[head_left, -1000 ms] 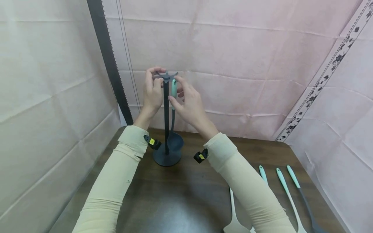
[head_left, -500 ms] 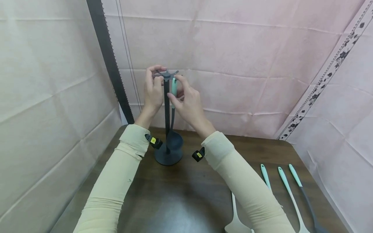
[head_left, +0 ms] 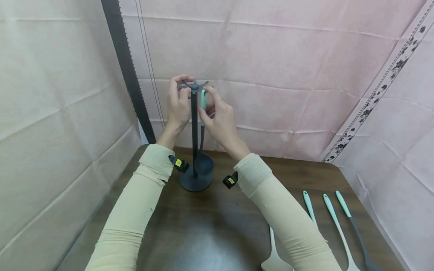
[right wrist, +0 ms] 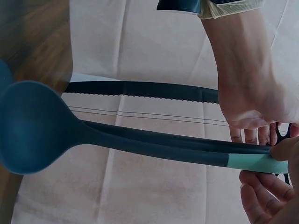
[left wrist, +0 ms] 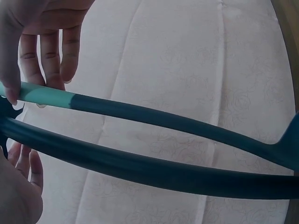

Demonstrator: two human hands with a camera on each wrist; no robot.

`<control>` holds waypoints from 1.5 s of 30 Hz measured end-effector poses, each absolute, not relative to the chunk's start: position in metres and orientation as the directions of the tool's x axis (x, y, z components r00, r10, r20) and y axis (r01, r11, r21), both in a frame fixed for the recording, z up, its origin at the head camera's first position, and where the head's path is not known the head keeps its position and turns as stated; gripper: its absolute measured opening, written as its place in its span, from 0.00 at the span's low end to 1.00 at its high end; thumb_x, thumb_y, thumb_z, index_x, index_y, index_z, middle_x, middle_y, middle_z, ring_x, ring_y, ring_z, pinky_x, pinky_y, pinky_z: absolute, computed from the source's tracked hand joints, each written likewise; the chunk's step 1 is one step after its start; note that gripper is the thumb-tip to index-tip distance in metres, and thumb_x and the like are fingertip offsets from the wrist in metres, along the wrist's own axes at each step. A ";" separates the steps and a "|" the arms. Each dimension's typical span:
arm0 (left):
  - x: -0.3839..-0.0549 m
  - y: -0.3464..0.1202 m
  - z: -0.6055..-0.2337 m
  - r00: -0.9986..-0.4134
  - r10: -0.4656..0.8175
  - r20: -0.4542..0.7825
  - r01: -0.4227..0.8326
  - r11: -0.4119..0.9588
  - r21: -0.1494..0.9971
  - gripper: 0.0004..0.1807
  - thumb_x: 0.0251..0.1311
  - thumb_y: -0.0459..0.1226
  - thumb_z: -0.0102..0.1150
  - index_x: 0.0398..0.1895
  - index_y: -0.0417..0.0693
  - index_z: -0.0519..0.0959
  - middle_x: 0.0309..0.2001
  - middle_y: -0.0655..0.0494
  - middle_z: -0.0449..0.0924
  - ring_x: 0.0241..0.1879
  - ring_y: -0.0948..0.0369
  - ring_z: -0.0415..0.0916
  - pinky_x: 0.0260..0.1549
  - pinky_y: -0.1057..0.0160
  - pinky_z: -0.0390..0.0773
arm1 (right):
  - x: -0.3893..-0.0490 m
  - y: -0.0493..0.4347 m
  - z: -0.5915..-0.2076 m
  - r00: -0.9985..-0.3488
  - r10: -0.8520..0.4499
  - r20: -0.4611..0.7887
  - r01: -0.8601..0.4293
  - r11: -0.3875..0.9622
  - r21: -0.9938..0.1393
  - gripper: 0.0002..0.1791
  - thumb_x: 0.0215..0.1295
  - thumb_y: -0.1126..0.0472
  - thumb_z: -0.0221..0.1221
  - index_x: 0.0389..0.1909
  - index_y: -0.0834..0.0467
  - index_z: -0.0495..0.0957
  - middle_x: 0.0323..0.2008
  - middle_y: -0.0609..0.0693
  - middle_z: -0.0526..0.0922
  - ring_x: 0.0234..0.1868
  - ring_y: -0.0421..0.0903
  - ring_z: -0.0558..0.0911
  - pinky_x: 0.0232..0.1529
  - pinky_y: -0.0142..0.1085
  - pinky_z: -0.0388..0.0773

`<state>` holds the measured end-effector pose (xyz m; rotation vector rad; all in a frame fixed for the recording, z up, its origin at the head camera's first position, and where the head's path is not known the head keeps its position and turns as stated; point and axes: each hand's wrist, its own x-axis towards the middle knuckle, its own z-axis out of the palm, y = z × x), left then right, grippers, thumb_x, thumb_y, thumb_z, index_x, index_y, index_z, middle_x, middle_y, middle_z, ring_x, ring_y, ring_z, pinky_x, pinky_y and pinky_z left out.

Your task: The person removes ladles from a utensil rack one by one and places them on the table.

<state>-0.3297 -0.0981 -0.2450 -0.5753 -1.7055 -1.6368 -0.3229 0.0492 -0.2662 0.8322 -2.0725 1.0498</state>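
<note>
A dark blue-grey utensil stand (head_left: 194, 126) rises from a round base, with hooks spread at its top. My left hand (head_left: 178, 107) grips the hook ring from the left, its fingers curled around the edge. On the right side, a ladle (head_left: 204, 164) with a mint-green handle hangs upright alongside the pole, its bowl low over the base. My right hand (head_left: 222, 118) pinches the ladle's handle between thumb and fingers, its top end right at a hook. The right wrist view shows the ladle's bowl (right wrist: 35, 126) and neck overlapping the pole.
Several mint-handled utensils lie on the brown table (head_left: 237, 203) at the right: a pale turner (head_left: 275, 261), a pale-shafted utensil (head_left: 339, 226) and a dark-shafted one (head_left: 356, 229). My right sleeve covers part of them. Cloth-covered walls (head_left: 271, 75) stand behind and at both sides.
My right thumb and the ladle have shifted very slightly right, away from the pole. The left hand has kept its grip on the stand's top.
</note>
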 end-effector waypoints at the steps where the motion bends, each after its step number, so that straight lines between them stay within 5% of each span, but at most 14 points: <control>1: -0.330 -0.098 -0.245 -0.660 -0.146 0.737 0.730 0.104 0.675 0.26 0.68 0.34 0.38 0.67 0.29 0.65 0.64 0.34 0.75 0.60 0.49 0.74 0.54 0.64 0.72 | -0.323 0.049 -0.266 -0.580 -0.237 0.779 -0.769 0.475 -0.427 0.31 0.72 0.64 0.65 0.73 0.55 0.67 0.34 0.53 0.84 0.32 0.43 0.85 0.36 0.33 0.83; 23: -0.329 -0.094 -0.245 -0.662 -0.145 0.736 0.728 0.111 0.677 0.25 0.69 0.33 0.39 0.66 0.30 0.66 0.64 0.35 0.76 0.56 0.49 0.74 0.52 0.66 0.71 | -0.318 0.055 -0.259 -0.568 -0.249 0.784 -0.774 0.485 -0.406 0.30 0.72 0.65 0.64 0.72 0.56 0.69 0.31 0.53 0.84 0.29 0.47 0.84 0.34 0.37 0.82; 33: -0.327 -0.096 -0.244 -0.667 -0.160 0.727 0.721 0.108 0.685 0.25 0.69 0.33 0.39 0.66 0.30 0.66 0.64 0.36 0.76 0.56 0.50 0.74 0.55 0.58 0.74 | -0.310 0.062 -0.250 -0.541 -0.212 0.814 -0.794 0.448 -0.411 0.31 0.70 0.65 0.66 0.73 0.57 0.70 0.33 0.54 0.84 0.31 0.45 0.85 0.37 0.35 0.85; 45: -0.326 -0.096 -0.244 -0.653 -0.161 0.740 0.731 0.123 0.671 0.25 0.69 0.33 0.38 0.66 0.29 0.66 0.64 0.35 0.76 0.51 0.51 0.73 0.50 0.67 0.71 | -0.304 0.079 -0.248 -0.547 -0.212 0.809 -0.794 0.438 -0.422 0.32 0.71 0.64 0.66 0.74 0.53 0.70 0.34 0.52 0.84 0.32 0.43 0.85 0.38 0.34 0.85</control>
